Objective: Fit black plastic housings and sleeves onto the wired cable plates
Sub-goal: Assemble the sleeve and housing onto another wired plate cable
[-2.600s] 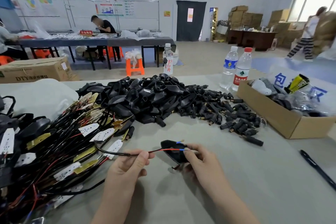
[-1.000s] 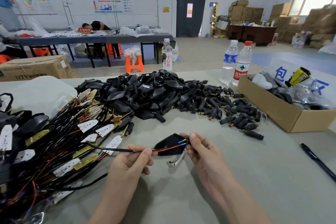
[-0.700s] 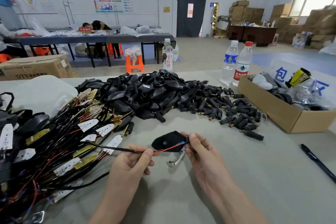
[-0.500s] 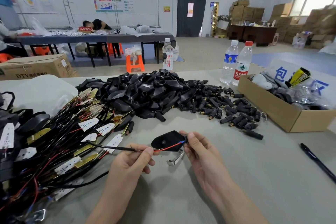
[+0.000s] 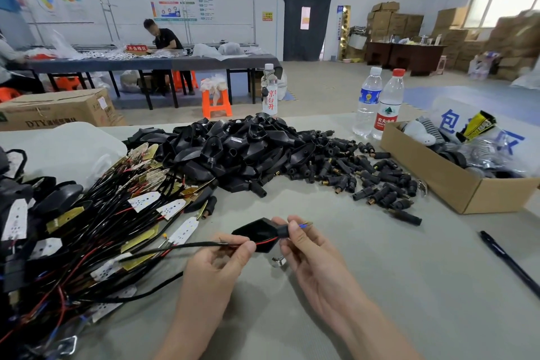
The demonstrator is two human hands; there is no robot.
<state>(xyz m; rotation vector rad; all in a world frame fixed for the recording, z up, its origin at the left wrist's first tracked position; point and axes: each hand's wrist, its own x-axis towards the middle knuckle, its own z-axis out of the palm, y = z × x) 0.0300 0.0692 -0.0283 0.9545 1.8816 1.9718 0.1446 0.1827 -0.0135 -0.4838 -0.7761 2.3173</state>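
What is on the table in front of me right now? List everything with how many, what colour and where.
housing: one, black, held between the hands
cable: one, black with red and blue wires, runs into the housing
housing pile: many, black, table centre
sleeves: many, black, right of the pile
wired plates: many, white and brass, table left
bottles: three, clear, far table edge
box: one, brown cardboard, table right
pen: one, black, near the right edge
bag: one, whitish plastic, far left
table: one, grey
left hand: pinches the cable
right hand: pinches the housing's neck
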